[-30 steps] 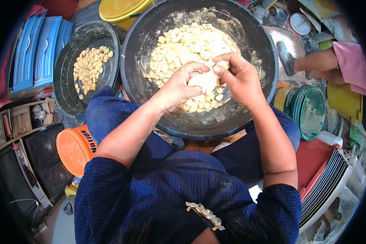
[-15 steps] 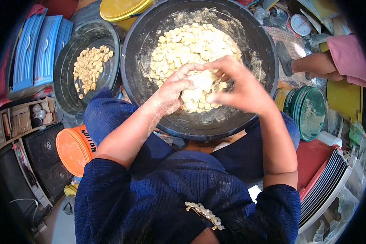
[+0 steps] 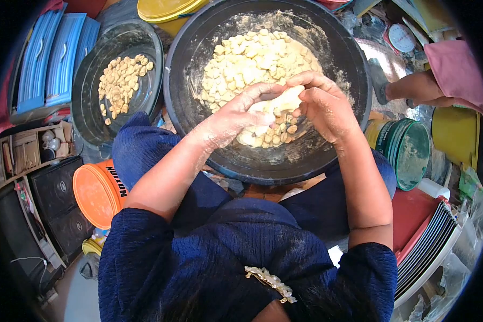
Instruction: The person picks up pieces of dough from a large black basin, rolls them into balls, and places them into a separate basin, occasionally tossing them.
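Observation:
A pale lump of dough (image 3: 285, 102) is stretched between my two hands over a wide black basin (image 3: 178, 107). My left hand (image 3: 232, 119), dusted with flour, is closed round the lump's lower left end. At its upper right end, my right hand (image 3: 326, 107) pinches the dough between thumb and fingers. Below them the basin holds a heap of small, flattened pale pieces (image 3: 244, 64), with flour smeared on its walls. Part of the heap is hidden behind my hands.
A smaller dark basin (image 3: 81, 107) with browner pieces (image 3: 121, 80) stands at the left. Around me are an orange bucket (image 3: 94, 196), a green-rimmed bucket (image 3: 413, 153), a yellow bucket (image 3: 169, 11) and a dial scale (image 3: 401, 36). Another person's leg (image 3: 416, 87) is at the right.
The right hand has come in from beside the dough and closed on its upper end. The lump now looks longer and stretched up to the right. My view has shifted slightly.

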`<state>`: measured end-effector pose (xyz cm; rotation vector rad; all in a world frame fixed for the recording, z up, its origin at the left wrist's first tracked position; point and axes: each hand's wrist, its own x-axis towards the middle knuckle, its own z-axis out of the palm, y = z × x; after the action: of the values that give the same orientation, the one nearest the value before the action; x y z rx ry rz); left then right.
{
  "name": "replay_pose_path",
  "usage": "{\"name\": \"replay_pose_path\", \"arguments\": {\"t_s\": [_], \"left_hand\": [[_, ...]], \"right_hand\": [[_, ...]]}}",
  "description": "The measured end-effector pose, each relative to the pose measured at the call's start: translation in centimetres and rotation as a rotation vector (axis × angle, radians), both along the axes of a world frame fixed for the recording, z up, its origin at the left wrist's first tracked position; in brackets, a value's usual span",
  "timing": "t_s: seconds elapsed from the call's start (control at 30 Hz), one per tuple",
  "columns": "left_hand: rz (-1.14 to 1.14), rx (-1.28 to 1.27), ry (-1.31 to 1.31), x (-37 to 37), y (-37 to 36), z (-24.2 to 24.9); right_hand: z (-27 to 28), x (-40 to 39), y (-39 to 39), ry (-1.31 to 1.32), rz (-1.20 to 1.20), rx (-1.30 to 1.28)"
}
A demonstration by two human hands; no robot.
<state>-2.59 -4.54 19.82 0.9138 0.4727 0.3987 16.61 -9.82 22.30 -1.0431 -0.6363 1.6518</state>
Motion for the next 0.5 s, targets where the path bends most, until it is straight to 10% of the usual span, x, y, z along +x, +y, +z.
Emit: {"name": "replay_pose_path", "arguments": {"t_s": [0.13, 0.3, 0.5], "left_hand": [[-0.045, -0.016, 0.155, -0.3, 0.0, -0.8], [-0.023, -0.152, 0.131, -0.8, 0.2, -0.7], [0.034, -0.148, 0.153, -0.9, 0.5, -1.1]], "right_hand": [[0.2, -0.8, 0.3, 0.116, 0.041, -0.021], [-0.9, -1.9, -0.1, -0.635, 0.201, 0.355], [0.5, 0.8, 1.0, -0.543, 0.042, 0.125]]}}
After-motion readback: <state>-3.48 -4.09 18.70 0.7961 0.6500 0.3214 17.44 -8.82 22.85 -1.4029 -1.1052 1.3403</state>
